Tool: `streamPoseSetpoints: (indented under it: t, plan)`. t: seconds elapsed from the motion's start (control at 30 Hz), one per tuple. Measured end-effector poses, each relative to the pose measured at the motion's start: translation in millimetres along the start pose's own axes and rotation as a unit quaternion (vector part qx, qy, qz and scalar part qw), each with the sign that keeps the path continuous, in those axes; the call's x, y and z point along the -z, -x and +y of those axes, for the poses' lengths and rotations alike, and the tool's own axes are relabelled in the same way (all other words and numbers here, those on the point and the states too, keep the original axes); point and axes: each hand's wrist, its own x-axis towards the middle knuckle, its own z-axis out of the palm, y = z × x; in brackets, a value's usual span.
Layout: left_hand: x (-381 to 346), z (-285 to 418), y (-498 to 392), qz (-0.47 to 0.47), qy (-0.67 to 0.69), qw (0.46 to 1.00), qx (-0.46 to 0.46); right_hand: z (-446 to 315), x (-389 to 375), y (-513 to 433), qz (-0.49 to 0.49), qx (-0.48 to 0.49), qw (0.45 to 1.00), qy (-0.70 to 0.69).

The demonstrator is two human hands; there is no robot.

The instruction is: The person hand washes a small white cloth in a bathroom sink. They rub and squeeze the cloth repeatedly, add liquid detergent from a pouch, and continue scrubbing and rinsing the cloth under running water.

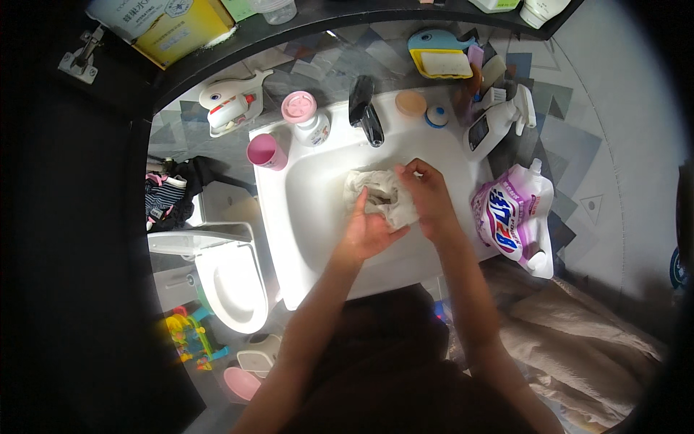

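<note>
A damp-looking white cloth [400, 210] is held bunched in a loose ring over the white washbasin [306, 217]. My left hand [366, 233] supports it from the near left side, thumb pointing up along the cloth and fingers partly hidden under it. On the right, my right hand [428, 195] pinches the cloth's upper right edge between thumb and fingertips. A dark gap shows in the middle of the folds. Just beyond the cloth stands the black faucet [366, 111]; whether water runs cannot be seen.
A pink cup [267, 152] and pump bottle [309, 119] stand on the basin's left rim. Along the right are a spray bottle [493, 127] and a purple-and-white refill pouch [512, 217]. A dark shelf [325, 24] overhangs the back. The toilet [236, 287] is at left.
</note>
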Motion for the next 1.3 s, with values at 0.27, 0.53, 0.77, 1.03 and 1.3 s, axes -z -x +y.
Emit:
streamPoseSetpoints:
  t: [0.27,0.53,0.77,1.03,1.3]
  plan:
    - [-46.9,18.8,3.4,-0.081,0.253,0.950,-0.164,-41.4,23.3,56.2,-0.038,-0.016,0.999,-0.004]
    - [-16.2,22.0,-0.5,-0.108,0.171,0.967,-0.153,47.5,94.8,10.2,-0.106,-0.204,0.967,0.113]
    - [61.6,6.9,-35.9,0.099,0.153,0.976,-0.122,98.6,24.5,-1.8,-0.023,0.362,0.895,0.260]
    - [178.7,-34.7,-83.3,0.062,0.044,0.951,-0.300,158.9,-19.2,-57.3,0.221,0.214,0.749,0.587]
    - [148.3,45.1,-60.7,-0.054,0.054,0.992,-0.097,167.4,-49.9,0.9,0.142,0.309,0.853,0.395]
